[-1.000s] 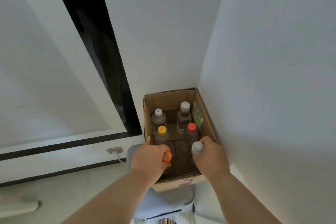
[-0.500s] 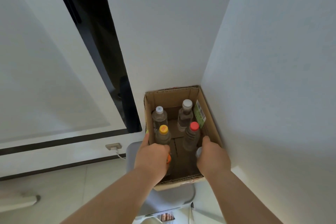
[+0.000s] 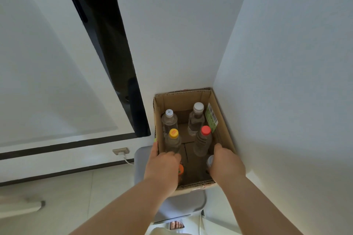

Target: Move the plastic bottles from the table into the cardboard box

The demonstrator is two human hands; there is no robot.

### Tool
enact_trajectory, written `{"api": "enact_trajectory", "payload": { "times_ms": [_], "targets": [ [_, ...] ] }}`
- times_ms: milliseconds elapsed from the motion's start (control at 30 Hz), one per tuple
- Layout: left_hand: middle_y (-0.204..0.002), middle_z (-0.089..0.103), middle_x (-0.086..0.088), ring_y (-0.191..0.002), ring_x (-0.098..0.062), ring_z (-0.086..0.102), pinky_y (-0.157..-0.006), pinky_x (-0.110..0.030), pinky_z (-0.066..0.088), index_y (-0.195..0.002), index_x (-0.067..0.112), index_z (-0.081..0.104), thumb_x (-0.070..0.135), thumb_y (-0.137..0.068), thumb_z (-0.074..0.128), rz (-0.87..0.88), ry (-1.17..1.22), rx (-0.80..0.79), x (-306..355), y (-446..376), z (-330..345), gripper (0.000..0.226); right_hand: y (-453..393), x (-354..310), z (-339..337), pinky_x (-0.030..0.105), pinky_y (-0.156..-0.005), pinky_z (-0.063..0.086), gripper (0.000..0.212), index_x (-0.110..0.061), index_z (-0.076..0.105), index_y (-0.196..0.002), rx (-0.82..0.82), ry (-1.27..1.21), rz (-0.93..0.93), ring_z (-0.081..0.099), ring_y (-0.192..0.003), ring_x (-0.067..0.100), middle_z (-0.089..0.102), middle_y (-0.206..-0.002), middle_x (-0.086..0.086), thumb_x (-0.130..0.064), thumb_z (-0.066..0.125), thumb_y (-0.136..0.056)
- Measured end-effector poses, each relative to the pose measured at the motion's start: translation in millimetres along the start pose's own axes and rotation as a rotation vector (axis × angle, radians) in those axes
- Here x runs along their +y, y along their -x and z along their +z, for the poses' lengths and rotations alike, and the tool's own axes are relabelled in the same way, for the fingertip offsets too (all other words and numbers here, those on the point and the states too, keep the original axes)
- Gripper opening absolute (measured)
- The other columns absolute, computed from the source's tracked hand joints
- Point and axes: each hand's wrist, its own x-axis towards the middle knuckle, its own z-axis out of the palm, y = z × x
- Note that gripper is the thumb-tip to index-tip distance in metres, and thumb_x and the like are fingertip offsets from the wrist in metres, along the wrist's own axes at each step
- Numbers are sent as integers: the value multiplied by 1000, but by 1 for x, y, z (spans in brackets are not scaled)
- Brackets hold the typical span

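Note:
An open cardboard box point(image 3: 181, 99) sits in a wall corner on a grey stool. Several clear plastic bottles stand upright inside: a white-capped one point(image 3: 169, 120) back left, another white-capped one point(image 3: 196, 118) back right, a yellow-capped one point(image 3: 173, 140) and a red-capped one point(image 3: 203, 140). My left hand point(image 3: 162, 168) reaches into the near left of the box, closed around an orange-capped bottle point(image 3: 180, 170). My right hand point(image 3: 226, 166) is inside the near right, closed around a grey-capped bottle point(image 3: 210, 160). Both held bottles are mostly hidden by my hands.
White walls close in behind and to the right of the box. A dark window strip point(image 3: 107, 44) runs diagonally at left. A wall socket with a white cable point(image 3: 121, 151) sits low on the left wall. The grey stool point(image 3: 181, 206) stands on a pale tiled floor.
Both hands have sunk deeper into the box with their bottles; the orange and grey caps now sit below the box rim, half hidden by my hands.

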Motion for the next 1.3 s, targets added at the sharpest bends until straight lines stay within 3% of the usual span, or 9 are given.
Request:
{"api": "enact_trajectory", "payload": {
  "times_ms": [167,300,400,567,733,833,933,1100,1300],
  "targets": [
    [-111,69,14,-111,-14,64,-117,-41,3,-113,36,59,45,-75,74,5,131,20,-5,4,-5,42,6,4,-7,28,-65,40,33,-20,51,-112,-45,-87,-39,66,-97,26,65,-101,-1,-27,71,-86],
    [-133,64,12,-126,-14,57,-120,-40,20,-136,37,50,41,-82,74,-43,299,31,-10,12,-19,60,12,2,-17,30,-72,50,46,-22,54,-121,-9,-208,-41,66,-100,25,68,-107,0,-33,75,-82],
    [-141,57,15,-130,-13,54,-109,-36,41,-144,40,42,40,-83,76,-122,505,45,-19,24,-37,71,18,-4,-30,37,-82,56,45,-28,56,-124,51,-308,-66,66,-102,22,70,-114,-4,-34,75,-83],
    [-138,54,20,-127,1,50,-103,-21,36,-146,37,40,31,-82,80,-154,854,185,-47,63,-84,76,44,-40,-63,20,-92,47,52,-31,53,-134,69,-681,-293,59,-120,9,60,-136,-11,-30,75,-87],
    [-140,59,14,-127,0,57,-111,-28,43,-145,34,43,7,-86,75,-131,1188,453,-87,142,-134,72,104,-104,-99,40,-106,49,58,-44,54,-132,-60,-1034,-581,59,-122,1,58,-137,-20,-28,77,-82],
    [-136,63,19,-125,0,60,-102,-25,51,-141,42,47,19,-80,76,-110,1257,651,-112,204,-155,72,148,-144,-111,47,-106,48,58,-50,55,-129,-98,-1148,-751,61,-123,7,60,-136,-19,-36,80,-78],
    [-135,63,20,-125,-7,62,-95,-29,53,-136,49,51,31,-75,72,-120,1243,842,-132,275,-171,67,193,-184,-113,46,-101,52,58,-52,55,-128,-147,-1205,-934,64,-121,10,61,-135,-19,-40,77,-76],
    [-133,66,8,-122,-18,65,-90,-25,53,-135,40,52,7,-81,64,-259,1159,1146,-143,397,-176,65,259,-249,-94,52,-100,51,56,-44,61,-127,-386,-1287,-1155,66,-118,21,65,-133,-9,-16,72,-79],
    [-132,66,8,-120,-15,66,-97,-35,55,-140,34,49,-9,-88,63,-541,1006,1443,-103,535,-158,68,349,-294,-74,49,-102,51,58,-37,57,-134,-798,-1182,-1452,65,-122,21,64,-135,-8,-24,75,-80]
  ]
}}
